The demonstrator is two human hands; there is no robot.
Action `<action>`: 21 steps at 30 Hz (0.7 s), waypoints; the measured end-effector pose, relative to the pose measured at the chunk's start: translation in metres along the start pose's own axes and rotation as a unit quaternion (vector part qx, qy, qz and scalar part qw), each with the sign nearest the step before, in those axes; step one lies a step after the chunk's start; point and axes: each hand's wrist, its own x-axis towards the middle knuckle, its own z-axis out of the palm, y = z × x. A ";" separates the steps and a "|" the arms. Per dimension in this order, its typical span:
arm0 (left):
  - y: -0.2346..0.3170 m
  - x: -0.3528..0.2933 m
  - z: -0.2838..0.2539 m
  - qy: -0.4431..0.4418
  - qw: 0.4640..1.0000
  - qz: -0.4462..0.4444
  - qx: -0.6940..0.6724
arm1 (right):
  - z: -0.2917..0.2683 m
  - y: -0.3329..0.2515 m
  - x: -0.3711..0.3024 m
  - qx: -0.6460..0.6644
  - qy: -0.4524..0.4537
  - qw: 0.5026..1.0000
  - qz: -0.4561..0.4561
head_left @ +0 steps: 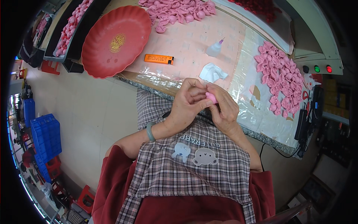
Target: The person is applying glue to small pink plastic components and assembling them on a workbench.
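Note:
Just off the table's front edge, my left hand (185, 104) and my right hand (226, 108) meet around a small pink piece (211, 97), rounded and smooth where it shows. Thumbs and fingertips of both hands are closed on it, and the fingers hide much of its shape. Beyond the hands lies a crumpled white cloth or tissue (213, 72). Farther back stands a small white squeeze bottle (214, 49) with a thin purple tip. Similar pink pieces, some with petal-like folds, form a pile (281, 76) on the right and another pile (181, 10) at the back.
A red scalloped tray (99, 44) and an orange lighter (159, 59) lie on the left of the table. A dark bin (71, 31) of pink and red pieces stands at far left. A machine housing with green and red buttons (323, 69) borders the right side; black cables (302, 123) lie below it.

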 end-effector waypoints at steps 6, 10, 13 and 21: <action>-0.003 0.001 -0.002 0.002 1.000 -0.003 -0.007 | 0.001 0.000 0.000 0.000 -0.001 1.000 0.008; -0.006 0.001 -0.003 0.004 1.000 -0.002 -0.017 | 0.002 0.000 -0.001 -0.002 0.000 1.000 0.012; -0.006 0.002 -0.003 0.004 1.000 -0.006 -0.013 | 0.002 0.001 -0.001 -0.003 -0.001 1.000 0.013; -0.008 0.003 -0.004 0.007 1.000 -0.005 -0.016 | 0.003 0.001 -0.001 -0.003 0.001 1.000 0.021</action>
